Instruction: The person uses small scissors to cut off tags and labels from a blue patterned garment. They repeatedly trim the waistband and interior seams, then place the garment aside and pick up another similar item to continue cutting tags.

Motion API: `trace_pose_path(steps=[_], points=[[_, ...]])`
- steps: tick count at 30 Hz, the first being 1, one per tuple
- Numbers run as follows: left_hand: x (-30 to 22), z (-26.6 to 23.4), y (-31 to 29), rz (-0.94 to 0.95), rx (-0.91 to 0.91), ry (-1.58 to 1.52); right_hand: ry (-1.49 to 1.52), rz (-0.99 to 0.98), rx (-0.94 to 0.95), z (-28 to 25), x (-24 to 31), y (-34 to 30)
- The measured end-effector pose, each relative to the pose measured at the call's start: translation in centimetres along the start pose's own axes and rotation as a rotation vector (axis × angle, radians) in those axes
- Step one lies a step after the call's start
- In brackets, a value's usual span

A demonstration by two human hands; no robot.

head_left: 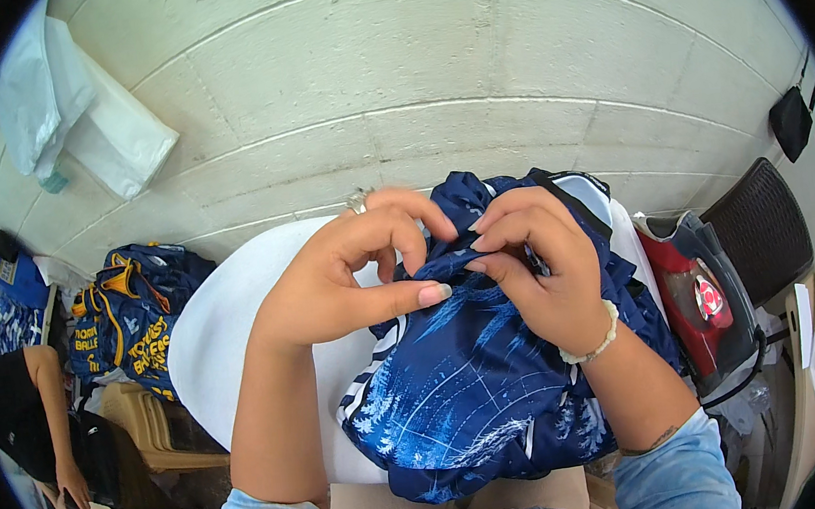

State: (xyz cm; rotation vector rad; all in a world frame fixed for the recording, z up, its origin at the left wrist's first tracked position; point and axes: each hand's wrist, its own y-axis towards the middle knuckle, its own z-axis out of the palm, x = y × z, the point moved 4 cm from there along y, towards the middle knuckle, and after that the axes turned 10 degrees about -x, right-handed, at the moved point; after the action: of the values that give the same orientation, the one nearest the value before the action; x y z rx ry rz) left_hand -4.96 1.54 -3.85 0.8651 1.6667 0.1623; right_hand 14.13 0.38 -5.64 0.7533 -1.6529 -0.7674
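A dark blue jersey (478,375) with a light blue and white print lies bunched in front of me, partly over my lap. Striped white trim shows along its left side. My left hand (350,265), a ring on one finger, has its thumb and index finger at a raised fold of the cloth. Beside it, my right hand (540,252) pinches the same fold between thumb and fingertips. A pale bracelet (594,335) circles the right wrist. Whatever lies inside the fold is hidden by the fingers.
The jersey rests on a rounded white table (226,301) against a pale block wall (428,56). More navy and yellow jerseys (134,320) are piled at left, near another person's arm (53,416). A red and grey bag (696,295) and dark chair (763,225) stand at right.
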Motion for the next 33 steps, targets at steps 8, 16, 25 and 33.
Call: trace_pose_path(steps=[8,16,25,33], points=[[0.5,-0.1,-0.7,-0.407,-0.005,-0.289,0.47,0.531,-0.038,-0.4,-0.7,-0.5],[0.0,0.1,0.0,-0.228,-0.034,0.005,0.44,0.47,-0.11,-0.7,-0.9,-0.3],[-0.3,0.7,-0.3,-0.439,-0.608,-0.37,-0.127,-0.269,0.094,-0.5,1.7,0.2],[1.0,0.4,0.1,-0.364,-0.595,-0.57,-0.123,-0.02,0.102,-0.3,0.8,0.4]])
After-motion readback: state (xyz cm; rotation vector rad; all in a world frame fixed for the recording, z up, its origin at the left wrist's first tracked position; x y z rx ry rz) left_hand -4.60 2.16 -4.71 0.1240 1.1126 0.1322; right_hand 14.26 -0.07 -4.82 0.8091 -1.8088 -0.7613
